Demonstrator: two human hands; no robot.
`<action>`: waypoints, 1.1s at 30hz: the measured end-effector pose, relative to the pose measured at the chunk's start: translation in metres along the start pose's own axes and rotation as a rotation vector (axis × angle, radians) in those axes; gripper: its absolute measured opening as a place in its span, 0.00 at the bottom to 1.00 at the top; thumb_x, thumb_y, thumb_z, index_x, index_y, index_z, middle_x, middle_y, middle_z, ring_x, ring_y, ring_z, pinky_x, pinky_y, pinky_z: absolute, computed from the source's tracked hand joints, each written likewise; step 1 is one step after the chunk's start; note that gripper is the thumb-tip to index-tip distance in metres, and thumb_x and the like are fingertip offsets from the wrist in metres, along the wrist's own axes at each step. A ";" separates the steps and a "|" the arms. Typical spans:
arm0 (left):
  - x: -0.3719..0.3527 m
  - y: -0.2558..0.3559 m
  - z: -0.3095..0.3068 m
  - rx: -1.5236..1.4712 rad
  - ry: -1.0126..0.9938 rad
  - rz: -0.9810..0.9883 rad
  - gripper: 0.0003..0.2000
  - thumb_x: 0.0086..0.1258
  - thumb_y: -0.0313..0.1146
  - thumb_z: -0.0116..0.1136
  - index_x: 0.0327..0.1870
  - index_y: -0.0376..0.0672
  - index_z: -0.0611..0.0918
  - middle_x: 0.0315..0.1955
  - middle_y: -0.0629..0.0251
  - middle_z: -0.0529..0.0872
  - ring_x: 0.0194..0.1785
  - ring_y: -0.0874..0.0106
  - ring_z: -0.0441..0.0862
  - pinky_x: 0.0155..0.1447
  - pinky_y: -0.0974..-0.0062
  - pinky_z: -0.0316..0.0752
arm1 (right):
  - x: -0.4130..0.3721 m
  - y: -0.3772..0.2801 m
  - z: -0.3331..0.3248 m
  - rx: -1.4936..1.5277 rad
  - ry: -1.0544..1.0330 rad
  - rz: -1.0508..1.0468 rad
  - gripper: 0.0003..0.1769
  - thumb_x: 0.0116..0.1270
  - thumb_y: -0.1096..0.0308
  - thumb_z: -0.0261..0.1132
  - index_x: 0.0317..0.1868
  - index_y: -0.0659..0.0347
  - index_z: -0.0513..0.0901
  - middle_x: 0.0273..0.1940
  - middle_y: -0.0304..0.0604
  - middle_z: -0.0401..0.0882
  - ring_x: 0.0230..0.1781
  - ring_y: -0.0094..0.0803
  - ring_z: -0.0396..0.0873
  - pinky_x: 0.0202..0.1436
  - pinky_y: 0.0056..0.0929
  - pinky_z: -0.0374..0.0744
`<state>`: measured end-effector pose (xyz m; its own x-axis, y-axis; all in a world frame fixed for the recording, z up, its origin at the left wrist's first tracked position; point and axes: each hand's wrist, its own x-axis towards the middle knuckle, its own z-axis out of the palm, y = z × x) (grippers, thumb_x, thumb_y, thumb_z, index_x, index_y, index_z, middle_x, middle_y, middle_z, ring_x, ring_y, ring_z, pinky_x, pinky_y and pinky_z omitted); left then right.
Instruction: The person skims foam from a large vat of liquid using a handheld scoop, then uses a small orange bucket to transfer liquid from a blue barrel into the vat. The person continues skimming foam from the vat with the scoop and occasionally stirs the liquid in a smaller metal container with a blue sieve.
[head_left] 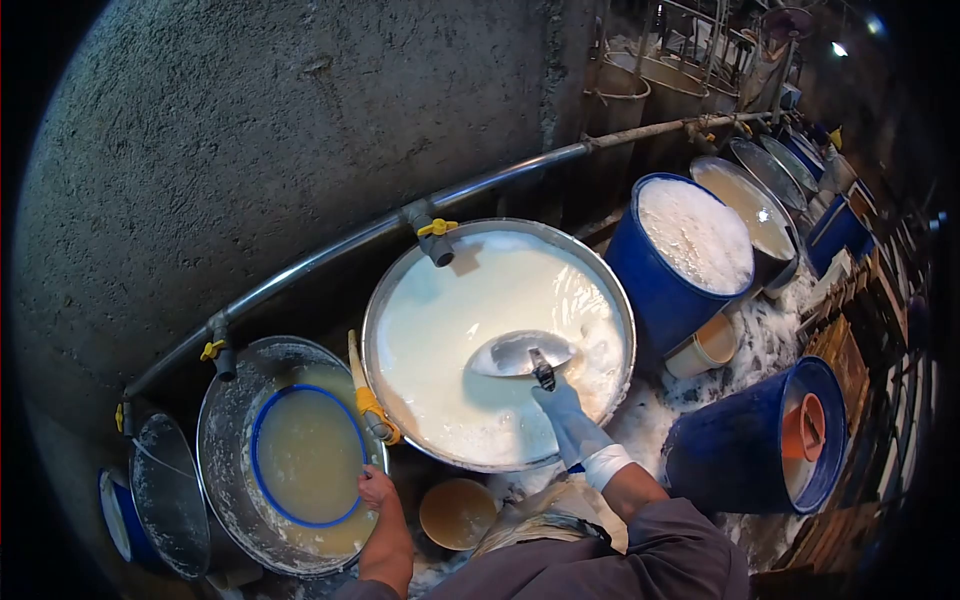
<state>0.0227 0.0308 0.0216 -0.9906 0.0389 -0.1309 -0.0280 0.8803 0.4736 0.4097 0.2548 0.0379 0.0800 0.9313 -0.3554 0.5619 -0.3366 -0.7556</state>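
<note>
My right hand [562, 402], in a pale blue glove, is closed on the dark handle of a wide metal scoop [513, 352]. The scoop lies at the surface of creamy white liquid in a large round metal vat [628, 345]. Foam gathers along the vat's right side. My bare left hand [376, 487] has its fingers curled at the right edge of a blue-rimmed round basin [258, 450]. That basin sits inside a second metal vat [222, 425], in cloudy yellowish liquid, with white residue on the vat's wall.
A metal pipe [300, 266] with yellow-handled valves runs along the concrete wall. A foam-filled blue barrel [655, 285] stands right of the vat; another blue barrel [715, 445] leans nearby, holding an orange container [803, 428]. A brown bucket [458, 514] sits between the vats. The floor looks wet and foamy.
</note>
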 end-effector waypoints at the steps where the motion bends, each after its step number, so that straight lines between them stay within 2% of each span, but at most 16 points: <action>1: 0.000 0.000 -0.001 0.004 -0.014 -0.009 0.28 0.76 0.60 0.51 0.46 0.41 0.89 0.45 0.49 0.92 0.51 0.46 0.89 0.54 0.43 0.79 | -0.013 -0.004 0.001 0.005 -0.021 0.003 0.37 0.59 0.43 0.73 0.61 0.61 0.82 0.48 0.61 0.89 0.51 0.57 0.88 0.57 0.47 0.83; 7: -0.002 0.002 -0.006 0.017 -0.029 -0.015 0.28 0.76 0.60 0.52 0.47 0.42 0.90 0.46 0.50 0.92 0.52 0.47 0.89 0.56 0.44 0.79 | -0.063 0.003 0.019 -0.010 -0.115 0.036 0.41 0.58 0.42 0.74 0.65 0.62 0.80 0.51 0.61 0.88 0.53 0.57 0.88 0.58 0.46 0.83; 11: -0.003 0.003 -0.012 0.007 -0.077 -0.028 0.28 0.75 0.60 0.52 0.49 0.42 0.91 0.47 0.52 0.93 0.54 0.48 0.89 0.58 0.44 0.79 | -0.104 0.002 0.021 0.111 -0.206 0.006 0.37 0.62 0.47 0.75 0.65 0.63 0.80 0.46 0.54 0.89 0.45 0.44 0.88 0.51 0.40 0.83; 12: -0.003 0.005 -0.013 -0.006 -0.083 -0.026 0.28 0.75 0.60 0.52 0.49 0.42 0.91 0.47 0.52 0.93 0.54 0.48 0.89 0.58 0.44 0.79 | -0.116 -0.002 0.020 0.146 -0.237 -0.009 0.35 0.64 0.50 0.75 0.66 0.62 0.80 0.43 0.49 0.87 0.41 0.37 0.86 0.47 0.37 0.83; 13: 0.000 0.001 -0.009 0.001 -0.068 -0.020 0.28 0.76 0.60 0.52 0.49 0.42 0.90 0.47 0.51 0.93 0.53 0.47 0.89 0.57 0.44 0.79 | -0.123 -0.001 0.020 0.143 -0.225 -0.020 0.35 0.64 0.50 0.75 0.66 0.62 0.80 0.43 0.49 0.87 0.41 0.37 0.86 0.47 0.37 0.83; 15: 0.006 -0.008 0.001 -0.010 -0.063 -0.005 0.28 0.76 0.60 0.52 0.49 0.42 0.90 0.47 0.49 0.92 0.52 0.45 0.89 0.57 0.43 0.80 | -0.137 0.003 0.022 0.158 -0.229 -0.074 0.32 0.63 0.49 0.76 0.59 0.65 0.82 0.37 0.46 0.86 0.38 0.34 0.84 0.44 0.35 0.82; 17: 0.012 -0.013 0.011 0.008 -0.024 0.010 0.28 0.77 0.59 0.52 0.52 0.41 0.90 0.48 0.49 0.92 0.53 0.46 0.89 0.58 0.44 0.79 | -0.149 0.006 0.023 0.222 -0.264 -0.054 0.31 0.64 0.50 0.75 0.59 0.65 0.84 0.39 0.47 0.86 0.41 0.37 0.84 0.47 0.37 0.82; 19: 0.008 -0.012 0.007 -0.007 -0.029 0.022 0.29 0.77 0.59 0.52 0.53 0.40 0.89 0.48 0.49 0.92 0.54 0.47 0.89 0.58 0.44 0.79 | -0.181 -0.025 -0.005 0.250 -0.314 -0.010 0.26 0.65 0.51 0.76 0.52 0.64 0.85 0.36 0.44 0.86 0.30 0.31 0.82 0.35 0.33 0.81; 22: 0.004 -0.010 0.000 -0.027 -0.024 0.024 0.29 0.77 0.59 0.52 0.53 0.39 0.89 0.48 0.48 0.92 0.54 0.47 0.89 0.58 0.44 0.79 | -0.185 -0.016 -0.009 0.314 -0.343 0.012 0.24 0.65 0.51 0.76 0.50 0.62 0.85 0.33 0.41 0.84 0.26 0.26 0.79 0.29 0.28 0.78; 24: 0.001 -0.009 -0.002 -0.042 -0.021 0.014 0.29 0.77 0.59 0.52 0.53 0.39 0.89 0.48 0.48 0.92 0.53 0.47 0.89 0.57 0.43 0.79 | -0.179 -0.009 -0.017 0.256 -0.431 0.166 0.23 0.67 0.52 0.76 0.49 0.61 0.84 0.32 0.39 0.81 0.25 0.23 0.77 0.28 0.25 0.77; 27: 0.005 -0.011 0.001 -0.032 -0.008 0.005 0.28 0.77 0.59 0.53 0.50 0.40 0.89 0.46 0.49 0.92 0.51 0.46 0.89 0.56 0.43 0.79 | -0.163 0.004 -0.028 0.382 -0.522 0.212 0.25 0.67 0.50 0.77 0.52 0.62 0.85 0.31 0.37 0.82 0.22 0.25 0.78 0.25 0.27 0.77; 32: 0.006 -0.012 0.010 0.015 0.052 0.014 0.27 0.77 0.59 0.51 0.46 0.40 0.89 0.44 0.49 0.92 0.49 0.45 0.89 0.52 0.42 0.79 | -0.143 -0.032 -0.086 0.321 -0.591 0.208 0.27 0.66 0.49 0.78 0.52 0.63 0.84 0.35 0.39 0.82 0.30 0.24 0.78 0.33 0.26 0.78; 33: 0.004 -0.011 0.010 0.018 0.048 0.011 0.27 0.77 0.59 0.51 0.46 0.40 0.89 0.44 0.49 0.92 0.49 0.45 0.89 0.52 0.42 0.79 | -0.148 -0.055 -0.103 0.328 -0.540 0.156 0.22 0.69 0.51 0.76 0.46 0.62 0.81 0.31 0.35 0.79 0.26 0.22 0.75 0.28 0.24 0.75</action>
<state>0.0205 0.0262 0.0075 -0.9961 0.0265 -0.0840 -0.0151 0.8884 0.4589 0.4516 0.1497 0.1882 -0.3324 0.6957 -0.6368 0.2901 -0.5671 -0.7709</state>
